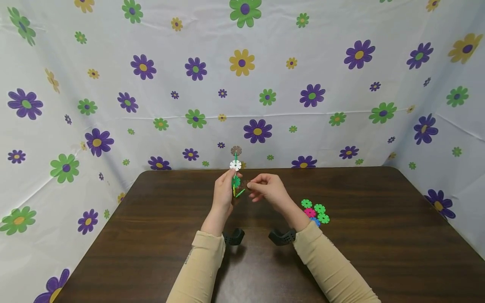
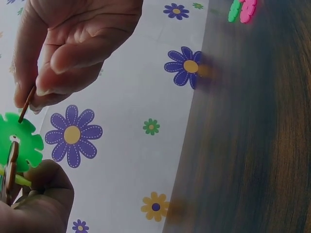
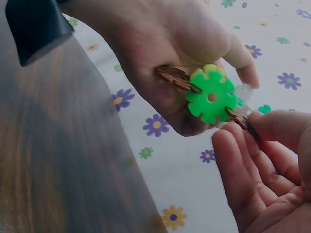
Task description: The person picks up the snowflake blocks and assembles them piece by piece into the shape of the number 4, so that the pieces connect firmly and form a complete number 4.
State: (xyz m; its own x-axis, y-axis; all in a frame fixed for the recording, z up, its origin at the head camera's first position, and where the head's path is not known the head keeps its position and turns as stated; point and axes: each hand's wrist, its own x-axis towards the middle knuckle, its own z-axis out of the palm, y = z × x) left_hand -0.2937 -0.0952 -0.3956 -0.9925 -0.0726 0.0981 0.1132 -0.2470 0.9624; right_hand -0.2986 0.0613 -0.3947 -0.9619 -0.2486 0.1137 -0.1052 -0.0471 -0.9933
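My left hand (image 1: 222,191) grips a chain of notched plastic discs joined slot to slot. From the top of that chain rise a white disc (image 1: 235,165) and a brownish disc (image 1: 236,150), joined by a green one seen edge-on. In the right wrist view, a bright green disc (image 3: 212,99) faces the camera, with a brown disc (image 3: 172,76) slotted into its far side. My right hand (image 1: 268,189) pinches another brown disc (image 2: 27,104) between thumb and fingers, its edge right at the green disc's rim. The left palm partly hides the lower pieces.
Several loose green discs (image 1: 320,208), a pink disc (image 1: 310,212) and a blue disc (image 1: 315,221) lie clustered on the dark wooden table (image 1: 363,244), beside the right forearm. A white flowered cloth (image 1: 212,97) hangs behind the table and along its sides.
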